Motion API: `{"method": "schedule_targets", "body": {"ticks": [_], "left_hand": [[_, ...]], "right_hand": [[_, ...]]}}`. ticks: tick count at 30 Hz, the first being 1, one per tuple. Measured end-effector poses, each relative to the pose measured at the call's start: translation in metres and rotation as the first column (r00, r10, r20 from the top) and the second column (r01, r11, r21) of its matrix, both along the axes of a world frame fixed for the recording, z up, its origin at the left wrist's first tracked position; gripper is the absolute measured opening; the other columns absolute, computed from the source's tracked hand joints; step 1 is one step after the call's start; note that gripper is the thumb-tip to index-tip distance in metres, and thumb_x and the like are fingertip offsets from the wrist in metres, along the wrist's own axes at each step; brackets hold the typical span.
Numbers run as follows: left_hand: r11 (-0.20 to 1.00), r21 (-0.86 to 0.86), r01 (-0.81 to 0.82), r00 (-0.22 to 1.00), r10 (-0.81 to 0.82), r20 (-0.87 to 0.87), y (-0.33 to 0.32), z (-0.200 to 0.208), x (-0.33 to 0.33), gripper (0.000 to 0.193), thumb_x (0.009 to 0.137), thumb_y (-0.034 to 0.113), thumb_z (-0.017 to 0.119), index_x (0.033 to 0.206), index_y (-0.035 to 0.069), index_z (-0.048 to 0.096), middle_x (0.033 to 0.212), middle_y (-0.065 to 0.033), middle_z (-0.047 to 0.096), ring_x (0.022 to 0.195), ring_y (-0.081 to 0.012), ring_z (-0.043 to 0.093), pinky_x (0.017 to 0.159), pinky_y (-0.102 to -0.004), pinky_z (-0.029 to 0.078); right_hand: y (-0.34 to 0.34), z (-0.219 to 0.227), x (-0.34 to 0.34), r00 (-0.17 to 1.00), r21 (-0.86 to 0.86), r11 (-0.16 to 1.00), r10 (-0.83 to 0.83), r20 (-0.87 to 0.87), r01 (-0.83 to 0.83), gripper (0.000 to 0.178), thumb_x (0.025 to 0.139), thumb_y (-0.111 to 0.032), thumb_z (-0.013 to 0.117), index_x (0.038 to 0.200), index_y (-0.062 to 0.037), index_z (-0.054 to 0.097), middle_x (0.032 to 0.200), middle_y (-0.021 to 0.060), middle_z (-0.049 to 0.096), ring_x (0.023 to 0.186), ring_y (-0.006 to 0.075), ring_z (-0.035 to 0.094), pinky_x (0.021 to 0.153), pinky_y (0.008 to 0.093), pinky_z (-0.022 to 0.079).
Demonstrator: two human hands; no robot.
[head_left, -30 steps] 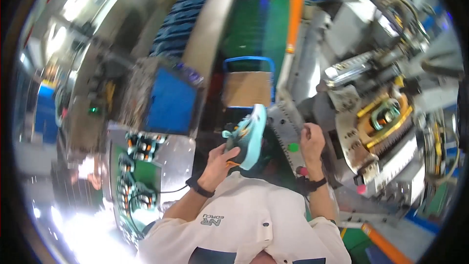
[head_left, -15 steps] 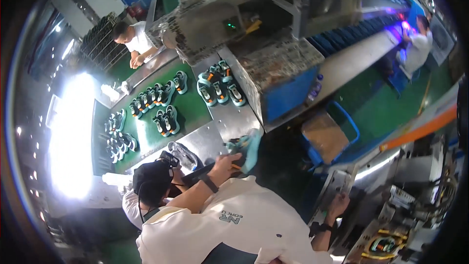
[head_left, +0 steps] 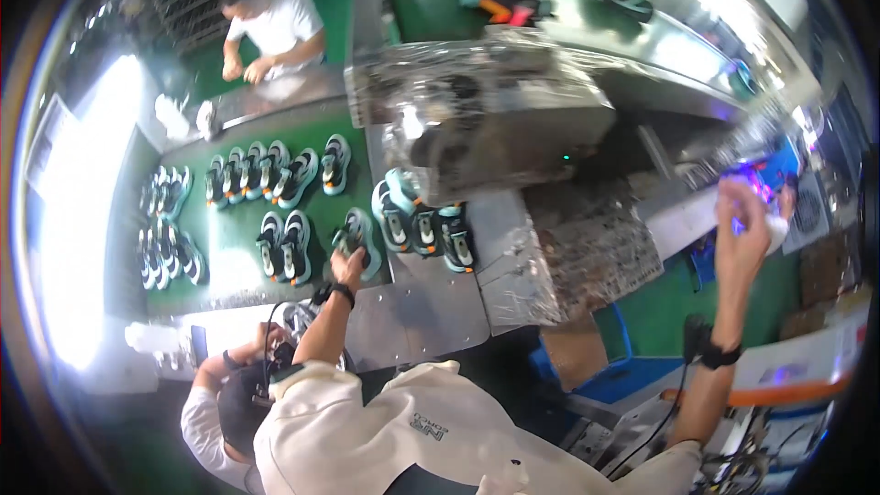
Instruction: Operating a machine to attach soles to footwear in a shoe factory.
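A teal-and-black shoe [head_left: 366, 236] is at the right end of the green work surface [head_left: 236, 231], the left hand [head_left: 347, 266] clamped on its near end. A matching pair of shoes [head_left: 295, 246] lies just left; a cluster of shoes [head_left: 423, 231] sits to its right. The right hand [head_left: 744, 225] is raised well apart, too blurred to tell whether its fingers meet. Beyond the surface, a co-worker [head_left: 284, 27] in white bends over a counter [head_left: 293, 90].

A matt, fabric-like upper and smooth, rubbery-looking sole are shown by the sneaker [head_left: 369, 243]. Light is reflected by the smooth green tabletop [head_left: 236, 243] and dull metal plates [head_left: 417, 316]. The machine housing [head_left: 513, 142] is covered in glossy, crinkled plastic film [head_left: 440, 69].
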State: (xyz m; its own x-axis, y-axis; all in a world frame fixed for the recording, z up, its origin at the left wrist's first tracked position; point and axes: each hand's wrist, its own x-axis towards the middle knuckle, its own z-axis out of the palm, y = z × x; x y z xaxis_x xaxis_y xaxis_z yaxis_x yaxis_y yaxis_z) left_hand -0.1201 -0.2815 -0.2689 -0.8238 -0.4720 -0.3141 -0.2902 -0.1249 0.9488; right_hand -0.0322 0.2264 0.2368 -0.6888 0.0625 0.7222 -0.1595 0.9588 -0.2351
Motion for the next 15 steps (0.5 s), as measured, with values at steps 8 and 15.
{"method": "schedule_targets", "body": {"ticks": [8,15], "left_hand": [[0.866,-0.396,0.305,0.929,-0.178,0.326,0.026,-0.032,-0.046,0.062,0.079,0.023,0.068,0.129,0.001,0.038,0.124,-0.0272,0.053,0.1,-0.0493,0.06,0.086,-0.0517,0.049],[0.842,-0.496,0.212,0.976,-0.16,0.146,0.05,-0.037,-0.053,0.064,0.083,0.015,0.065,0.136,0.002,0.031,0.127,-0.0263,0.049,0.112,-0.0468,0.052,0.091,-0.0514,0.046]], "right_hand": [[-0.082,0.061,-0.327,0.869,-0.301,0.953,0.174,0.464,-0.03,0.078,0.087,-0.065,0.054,0.143,-0.0111,0.046,0.133,0.014,0.056,0.111,0.0288,0.062,0.083,0.0358,0.052],[-0.134,0.056,-0.439,0.754,-0.296,0.953,0.153,0.639,0.058,0.08,0.084,-0.068,0.058,0.13,-0.0032,0.057,0.122,0.0087,0.06,0.109,0.0219,0.056,0.098,0.0318,0.039]]}}
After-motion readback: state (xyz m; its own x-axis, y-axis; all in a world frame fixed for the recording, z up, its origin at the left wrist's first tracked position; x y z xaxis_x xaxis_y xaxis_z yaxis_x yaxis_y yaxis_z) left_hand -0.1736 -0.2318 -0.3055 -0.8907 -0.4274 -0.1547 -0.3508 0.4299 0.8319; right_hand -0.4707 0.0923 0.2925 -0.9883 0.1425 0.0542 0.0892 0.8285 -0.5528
